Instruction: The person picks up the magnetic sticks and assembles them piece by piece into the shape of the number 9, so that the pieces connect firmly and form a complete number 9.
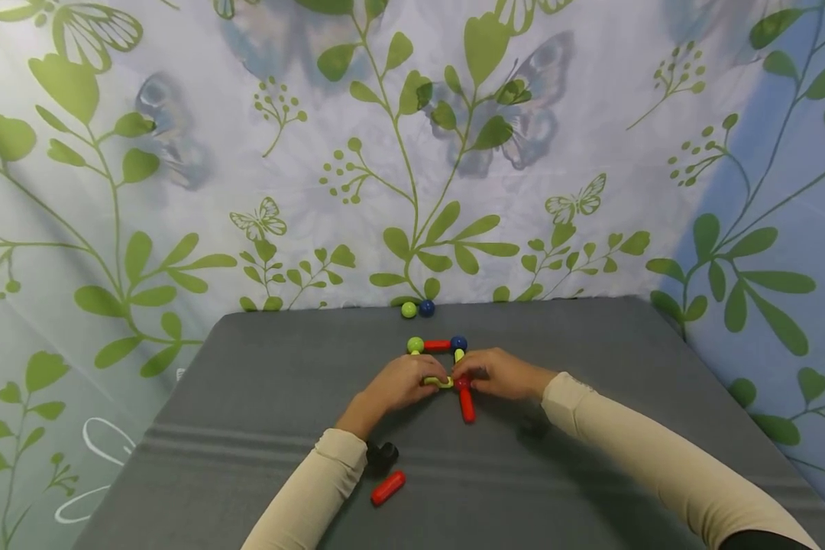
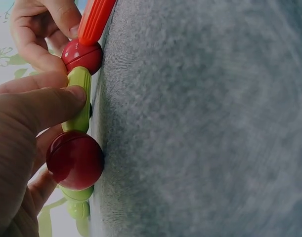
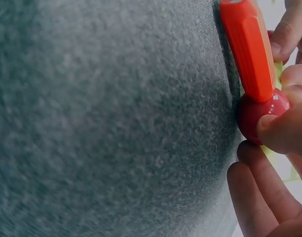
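My left hand (image 1: 406, 380) pinches a yellow-green rod (image 2: 77, 106) between thumb and fingers. A dark red ball (image 2: 75, 160) sits at the rod's near end in the left wrist view. At its other end is a second red ball (image 3: 262, 116), which the thumb and fingers of my right hand (image 1: 505, 374) grip. From that ball a red rod (image 1: 467, 406) sticks out toward me. Behind the hands, another red rod (image 1: 437, 345) joins a green ball (image 1: 415, 344) to a blue ball (image 1: 458, 343). A yellow-green rod (image 1: 459, 355) runs from the blue ball toward my right hand, which partly hides it.
A loose green ball (image 1: 409, 309) and a dark blue ball (image 1: 426, 308) lie at the back edge of the grey table (image 1: 282, 382). One red rod (image 1: 388, 487) lies near my left sleeve, by a black object (image 1: 383, 456). A leaf-patterned curtain (image 1: 357, 229) hangs behind.
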Tool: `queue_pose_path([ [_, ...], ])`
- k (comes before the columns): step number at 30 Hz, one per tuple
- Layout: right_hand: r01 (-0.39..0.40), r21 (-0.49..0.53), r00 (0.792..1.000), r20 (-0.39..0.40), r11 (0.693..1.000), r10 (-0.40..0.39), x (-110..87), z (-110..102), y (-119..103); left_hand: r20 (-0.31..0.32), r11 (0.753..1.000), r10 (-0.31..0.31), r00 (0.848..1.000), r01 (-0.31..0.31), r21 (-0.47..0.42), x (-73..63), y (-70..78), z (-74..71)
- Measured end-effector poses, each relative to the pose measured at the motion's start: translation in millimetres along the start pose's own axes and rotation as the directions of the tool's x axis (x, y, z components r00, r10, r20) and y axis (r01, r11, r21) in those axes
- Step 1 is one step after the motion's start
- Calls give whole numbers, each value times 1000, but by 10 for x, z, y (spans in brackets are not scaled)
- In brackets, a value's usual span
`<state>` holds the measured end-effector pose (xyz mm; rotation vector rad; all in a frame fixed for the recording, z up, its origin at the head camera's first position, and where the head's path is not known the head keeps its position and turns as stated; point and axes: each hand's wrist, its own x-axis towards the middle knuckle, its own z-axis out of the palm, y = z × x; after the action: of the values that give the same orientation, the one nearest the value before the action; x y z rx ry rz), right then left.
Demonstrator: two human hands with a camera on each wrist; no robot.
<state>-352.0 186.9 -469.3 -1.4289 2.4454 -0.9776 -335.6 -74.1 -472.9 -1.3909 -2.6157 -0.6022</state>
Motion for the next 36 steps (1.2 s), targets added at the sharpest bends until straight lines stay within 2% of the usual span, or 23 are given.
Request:
queue_pose_path([
  [4,-24,33,999,24,999,23,21,-30,21,7,1000,-1,1000,1,-28,39,-53,-41],
  [8,-17,22,999,41,1000,16,54,-21,39,-29,997,-38,999,36,-65,80,-191,-193],
  [13,-15,20,998,58,1000,13,109,12,42,-131,990,-140,981,135,-51,178,-559,-444],
  [16,-41,34,997,68,999,39,114,20,23,-147,975,-218,965,211,-62,244,-809,-505],
  [20,-76,46,995,72,996,72,76,22,-10,-122,954,-299,946,292,-73,293,-1080,-452],
  [23,-88,62,994,64,994,84,50,24,-28,-101,943,-332,938,328,-55,320,-1198,-388],
  [26,-92,70,995,51,993,88,35,23,-33,-89,943,-334,938,333,-21,370,-1269,-336],
  [31,-100,63,995,31,993,98,14,10,-33,-78,956,-293,953,294,3,456,-1334,-253],
  [36,-112,57,994,21,992,110,4,4,4,-110,951,-310,944,309,-26,477,-1356,-186],
])
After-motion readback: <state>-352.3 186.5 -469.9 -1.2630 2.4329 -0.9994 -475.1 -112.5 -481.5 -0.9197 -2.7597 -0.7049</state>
